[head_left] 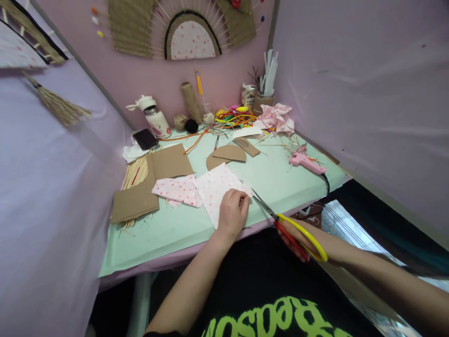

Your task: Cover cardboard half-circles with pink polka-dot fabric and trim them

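My left hand point(233, 213) is closed on a white fabric piece with pink dots point(213, 187), pinching it near its right corner. My right hand point(296, 238) grips scissors point(302, 234) with one yellow and one red handle. The scissor tips point up and left, close to the fabric's right corner, and the blades look nearly closed. A second dotted fabric piece point(178, 189) lies folded just left of the first. Rounded cardboard pieces point(229, 153) rest behind the fabric.
Cardboard sheets point(136, 202) and thin sticks lie at the left of the green table point(175, 232). A white bottle point(158, 122), twine rolls point(191, 100) and colourful strands point(235, 118) stand or lie at the back. A pink glue gun point(307, 162) with a cord is at the right.
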### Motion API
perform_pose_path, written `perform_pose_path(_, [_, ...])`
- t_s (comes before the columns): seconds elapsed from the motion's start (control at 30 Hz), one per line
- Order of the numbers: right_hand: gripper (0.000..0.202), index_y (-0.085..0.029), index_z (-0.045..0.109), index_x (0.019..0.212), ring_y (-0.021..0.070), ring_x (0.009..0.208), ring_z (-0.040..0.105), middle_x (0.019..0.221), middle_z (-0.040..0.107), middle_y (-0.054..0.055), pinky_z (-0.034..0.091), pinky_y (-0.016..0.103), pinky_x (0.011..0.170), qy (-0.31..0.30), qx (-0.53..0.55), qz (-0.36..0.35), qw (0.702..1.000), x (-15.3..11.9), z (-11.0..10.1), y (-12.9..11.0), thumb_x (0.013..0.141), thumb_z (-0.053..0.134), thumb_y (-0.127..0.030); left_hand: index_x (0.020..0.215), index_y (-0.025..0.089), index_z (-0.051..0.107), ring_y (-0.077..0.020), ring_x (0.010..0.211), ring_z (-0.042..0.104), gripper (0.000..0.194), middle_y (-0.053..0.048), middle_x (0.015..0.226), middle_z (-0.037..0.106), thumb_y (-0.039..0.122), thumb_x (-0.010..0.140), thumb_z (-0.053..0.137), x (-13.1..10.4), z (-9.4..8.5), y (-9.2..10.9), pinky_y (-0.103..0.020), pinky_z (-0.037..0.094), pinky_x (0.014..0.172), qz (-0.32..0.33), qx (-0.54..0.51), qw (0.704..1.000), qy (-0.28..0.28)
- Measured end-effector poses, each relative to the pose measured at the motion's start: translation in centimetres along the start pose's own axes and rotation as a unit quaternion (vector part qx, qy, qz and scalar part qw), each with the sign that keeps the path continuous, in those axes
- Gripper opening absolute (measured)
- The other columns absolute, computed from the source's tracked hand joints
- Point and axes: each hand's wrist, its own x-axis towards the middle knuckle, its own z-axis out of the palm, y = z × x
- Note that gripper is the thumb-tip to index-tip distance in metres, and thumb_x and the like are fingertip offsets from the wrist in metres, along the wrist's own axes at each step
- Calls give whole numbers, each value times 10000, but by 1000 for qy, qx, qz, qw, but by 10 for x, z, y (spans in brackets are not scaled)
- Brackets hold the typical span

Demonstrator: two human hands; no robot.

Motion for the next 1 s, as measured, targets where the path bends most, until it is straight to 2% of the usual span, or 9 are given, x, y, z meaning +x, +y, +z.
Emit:
perform_pose_path(0.17, [527,-206,442,721,114,389,493,473,506,-33,379,220,406,-8,-35,3,999,15,-1,-23,843,433,-718,801,193,578,-168,776,547,115,-35,805,587,158,890,513,-1,-2,0,-298,462,718,-7,-35,999,5])
perform_pose_path(0.3, [546,-209,439,690,107,371,484,454,500,-36,364,200,370,5,-54,20,998,23,-2,-39,813,463,-741,809,190,582,-167,788,552,107,-35,819,597,162,891,519,-2,-2,0,-293,462,720,-15,-43,999,9])
perform_pose_path(0.67, [532,-201,458,764,88,390,463,523,512,-47,368,202,367,-6,-106,30,994,37,-27,-41,808,506,-730,812,189,594,-173,807,559,113,-33,827,597,144,888,523,-1,1,-4,-315,464,760,-2,-37,999,-1])
perform_pose_path(0.9, [541,-218,456,791,133,366,497,473,486,-52,373,235,343,24,-187,45,981,46,-27,-56,739,595,-739,809,195,585,-171,803,555,112,-30,825,588,151,888,520,-2,1,-4,-302,465,736,-6,-55,998,16])
perform_pose_path(1.0, [545,-222,459,772,139,350,494,455,489,-50,358,232,327,29,-181,54,982,49,-28,-55,711,629,-736,802,193,581,-168,797,550,114,-29,822,584,156,890,519,-2,1,-5,-298,463,728,-4,-58,998,17])
